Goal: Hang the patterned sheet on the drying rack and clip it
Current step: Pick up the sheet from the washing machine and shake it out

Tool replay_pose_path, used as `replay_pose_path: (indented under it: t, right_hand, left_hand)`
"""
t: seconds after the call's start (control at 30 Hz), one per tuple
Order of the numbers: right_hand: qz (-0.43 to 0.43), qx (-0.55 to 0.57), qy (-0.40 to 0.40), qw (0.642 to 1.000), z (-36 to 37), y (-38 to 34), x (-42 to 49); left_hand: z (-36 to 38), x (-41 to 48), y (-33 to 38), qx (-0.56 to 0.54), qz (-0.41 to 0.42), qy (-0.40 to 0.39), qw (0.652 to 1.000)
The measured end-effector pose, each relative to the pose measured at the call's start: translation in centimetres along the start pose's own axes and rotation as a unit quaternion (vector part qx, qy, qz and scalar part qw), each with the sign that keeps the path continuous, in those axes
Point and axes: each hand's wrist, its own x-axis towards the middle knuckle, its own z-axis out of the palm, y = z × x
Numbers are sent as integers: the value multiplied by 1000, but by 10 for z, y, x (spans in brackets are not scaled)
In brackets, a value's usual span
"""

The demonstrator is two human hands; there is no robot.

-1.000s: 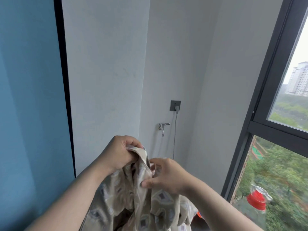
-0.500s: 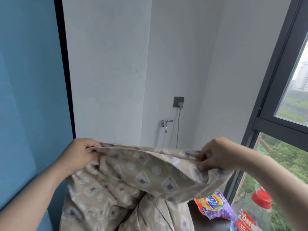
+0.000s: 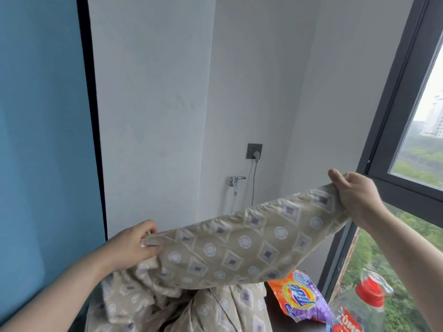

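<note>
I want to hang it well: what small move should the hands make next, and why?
Probably raise the left hand level with the right hand. The patterned sheet slopes between them, its edge stretched, the rest bunched below. No drying rack is in view.

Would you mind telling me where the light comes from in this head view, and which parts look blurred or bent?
Head view: daylight comes from the window on the right, soft, with no hard shadows on the wall. The bottle at lower right is blurred; the sheet between the left hand and right hand is fairly sharp. The wide lens tilts the window frame.
</note>
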Motion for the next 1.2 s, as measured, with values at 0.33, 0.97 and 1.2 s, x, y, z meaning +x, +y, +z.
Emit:
replay_pose_path:
  t: [0.33, 0.97, 1.2]
  right_hand:
    - [32, 243, -333, 910, -37, 1, 28]
    - [-58, 326, -259, 907, 0, -54, 14]
    - [-99, 371, -321, 866, -12, -69, 1]
  left_hand:
    - [15, -30, 31, -184, 9, -175, 967]
    - [100, 38, 185, 88, 49, -136, 986]
    - [54, 40, 248, -315, 140, -104, 933]
